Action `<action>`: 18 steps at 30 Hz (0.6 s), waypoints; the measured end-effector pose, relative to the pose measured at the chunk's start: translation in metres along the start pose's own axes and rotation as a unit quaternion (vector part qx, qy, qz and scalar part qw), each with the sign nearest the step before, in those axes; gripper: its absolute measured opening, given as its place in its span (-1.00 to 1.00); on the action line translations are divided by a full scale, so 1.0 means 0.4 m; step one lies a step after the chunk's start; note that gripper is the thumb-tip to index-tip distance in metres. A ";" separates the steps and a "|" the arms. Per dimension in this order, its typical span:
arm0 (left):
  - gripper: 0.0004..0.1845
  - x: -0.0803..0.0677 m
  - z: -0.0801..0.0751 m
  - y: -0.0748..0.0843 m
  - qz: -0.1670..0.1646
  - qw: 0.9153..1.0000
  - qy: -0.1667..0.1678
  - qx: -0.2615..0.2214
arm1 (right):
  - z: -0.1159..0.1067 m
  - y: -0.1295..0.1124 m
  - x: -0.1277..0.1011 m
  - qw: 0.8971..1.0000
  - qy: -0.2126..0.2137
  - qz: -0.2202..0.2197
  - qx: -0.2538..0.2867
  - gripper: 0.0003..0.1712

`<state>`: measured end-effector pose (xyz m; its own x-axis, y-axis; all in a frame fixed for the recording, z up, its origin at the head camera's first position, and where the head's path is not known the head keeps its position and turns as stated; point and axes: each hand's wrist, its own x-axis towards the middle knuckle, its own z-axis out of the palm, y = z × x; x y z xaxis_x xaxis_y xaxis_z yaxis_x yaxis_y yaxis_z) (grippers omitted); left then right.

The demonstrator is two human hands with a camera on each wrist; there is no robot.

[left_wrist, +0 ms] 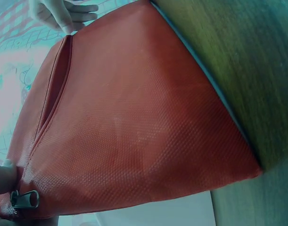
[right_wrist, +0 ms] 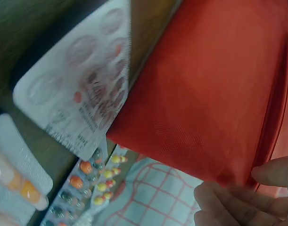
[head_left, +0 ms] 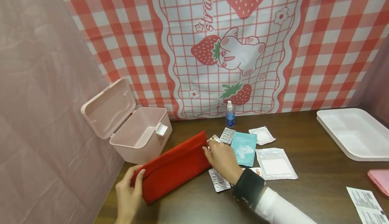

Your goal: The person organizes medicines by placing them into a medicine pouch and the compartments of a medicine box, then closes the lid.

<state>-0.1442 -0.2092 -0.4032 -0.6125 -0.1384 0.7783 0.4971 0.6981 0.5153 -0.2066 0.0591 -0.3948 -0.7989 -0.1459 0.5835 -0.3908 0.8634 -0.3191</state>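
Note:
A red zippered pouch [head_left: 176,170] stands on its long edge over the front left of the dark table, held between both hands. My left hand [head_left: 129,187] grips its left end, thumb on the near face. In the left wrist view that thumb [left_wrist: 2,178] lies beside the metal zipper pull [left_wrist: 25,199], and the zipper gapes toward the far end. My right hand [head_left: 223,158] pinches the pouch's right top corner; the right wrist view shows thumb and fingers [right_wrist: 271,172] at that corner. Beside it lie blister packs [head_left: 219,180], one close against the pouch in the right wrist view.
A pale pink box [head_left: 146,143] with its lid up stands behind the pouch. Right of my hand are a teal sachet [head_left: 244,149], white dressing packets [head_left: 276,165] and a spray bottle [head_left: 230,114]. A white tray [head_left: 358,149], a pink case [head_left: 380,180] and a printed packet [head_left: 366,203] lie far right.

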 end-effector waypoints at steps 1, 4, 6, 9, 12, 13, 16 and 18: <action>-0.80 -0.001 0.001 0.000 -0.002 1.000 0.001 -0.001 | 0.001 -0.004 -0.005 1.000 0.006 -0.016 -0.010 -0.80; -0.81 -0.003 0.003 0.001 -0.006 1.000 0.003 -0.008 | 0.008 -0.018 -0.019 0.997 0.012 -0.077 -0.021 -0.85; -0.81 -0.003 0.003 0.003 -0.006 1.000 0.006 -0.016 | 0.014 -0.029 -0.026 0.992 0.005 -0.125 -0.025 -0.93; -0.80 -0.003 0.004 0.004 0.000 1.000 0.007 -0.020 | 0.023 -0.045 -0.034 0.981 -0.011 -0.191 -0.023 -0.73; -0.81 -0.003 0.005 0.005 0.002 1.000 0.004 -0.022 | 0.032 -0.056 -0.043 0.973 -0.020 -0.227 -0.030 -0.58; -0.81 -0.003 0.005 0.005 0.002 1.000 0.002 -0.021 | 0.035 -0.058 -0.045 0.972 -0.021 -0.233 -0.034 -0.54; -0.82 -0.002 0.004 0.004 -0.005 1.000 -0.002 -0.023 | 0.047 -0.064 -0.052 0.968 -0.018 -0.244 -0.054 -0.46; -0.82 -0.002 0.003 0.002 -0.006 1.000 -0.004 -0.020 | 0.054 -0.069 -0.054 0.966 -0.013 -0.250 -0.067 -0.41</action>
<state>-0.1440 -0.2079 -0.4040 -0.6232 -0.1410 0.7692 0.5136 0.6680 0.5385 -0.1885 0.0282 -0.4147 -0.5370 -0.5722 0.6199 -0.6700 0.7358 0.0987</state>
